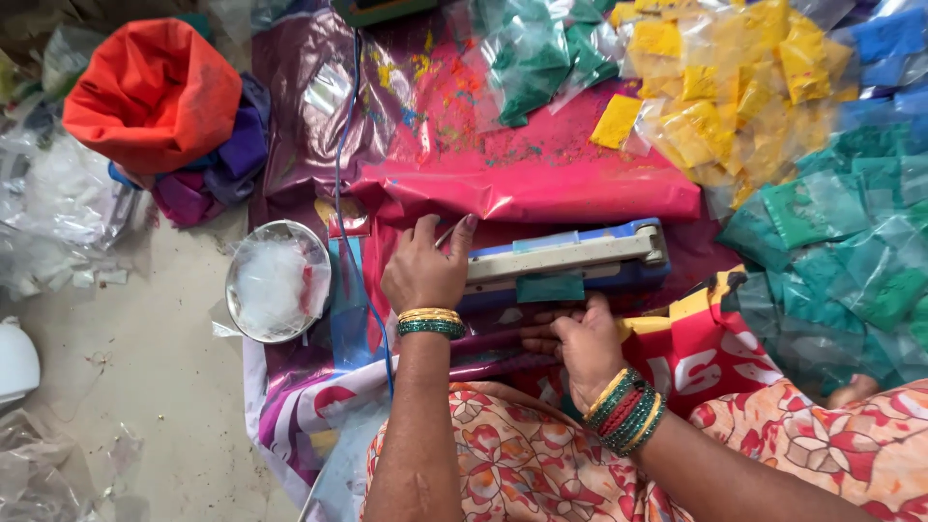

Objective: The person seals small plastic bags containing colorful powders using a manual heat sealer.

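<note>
Left hand (425,271) rests fingers-together, pressing the lever end of the heat sealer (565,259), whose long axis runs left–right across the sheet. Right hand (583,346) (fingers curled; grip hidden) holds the green pouch (549,288) just beyond its fingertips, under the bar.

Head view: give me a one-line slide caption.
Left hand presses the heat sealer's arm on a green powder packet held by the right hand.
</note>
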